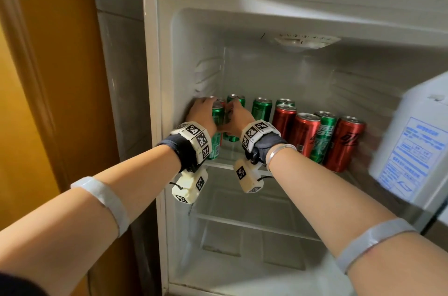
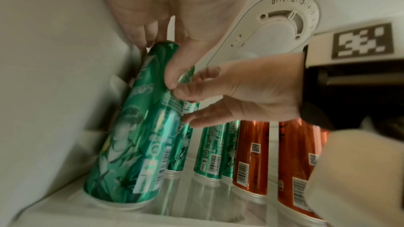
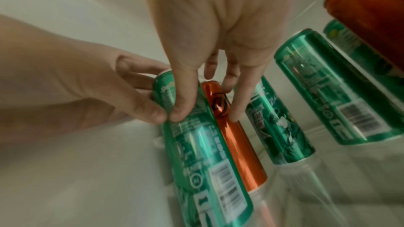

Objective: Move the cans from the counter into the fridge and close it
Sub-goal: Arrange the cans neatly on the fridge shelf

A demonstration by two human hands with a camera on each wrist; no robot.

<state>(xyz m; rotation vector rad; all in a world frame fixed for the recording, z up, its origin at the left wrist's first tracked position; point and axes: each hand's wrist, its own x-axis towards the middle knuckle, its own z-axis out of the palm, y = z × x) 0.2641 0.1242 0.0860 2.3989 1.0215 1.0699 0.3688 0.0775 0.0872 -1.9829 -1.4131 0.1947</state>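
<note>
Ten cans visible on the fridge's glass shelf, head view: six green, four red. Green: one at the front left corner under the left hand, one beside it under the right hand, one near mid shelf, one at the rear behind a red can, one between red cans toward the right edge, plus the front left one's neighbours as the wrist views show. Red: one at the rear left, mostly hidden between the hands, three in a row toward the right front edge. All upright, close together, several touching. Fridge is white, door open, lower shelf and drawer below the cans. Thermostat dial on the ceiling of the compartment. Open door at right carries a blue label. Yellow-brown wall at left. Both arms reach straight in, wrists banded with marker cuffs. Left hand grips the front left green can near its top, fingers behind, thumb in front. Right hand has its thumb pressed on that same can beside the left thumb, fingers straight and reaching down between the red can and the next green one, touching them.
</note>
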